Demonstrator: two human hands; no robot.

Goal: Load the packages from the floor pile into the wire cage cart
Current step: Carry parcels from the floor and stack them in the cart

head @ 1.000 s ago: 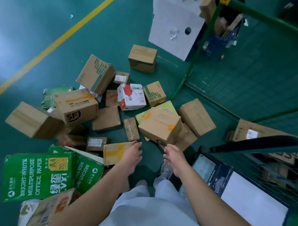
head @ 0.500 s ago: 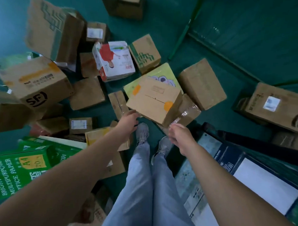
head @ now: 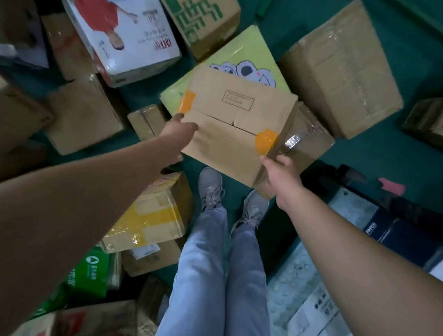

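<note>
Brown corrugated cardboard box with orange tape patches [head: 237,123] tilted atop the floor pile, over a yellow-green flat package [head: 244,55]. Left hand [head: 179,131] against its left edge, fingers hidden behind the box; grip there impossible to tell. Right hand [head: 281,175] curled round the near right corner. Probably stiff, moderately light. Centre flaps parted, so best held by opposite edges, supported underneath.

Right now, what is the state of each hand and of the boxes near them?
left hand: grips the left edge of the cardboard box.
right hand: grips its right corner.
cardboard box: flaps shut, orange tape at both ends, tilted.
yellow package: flat, partly under the box.
white printed box: closed, lying in the pile.
</note>
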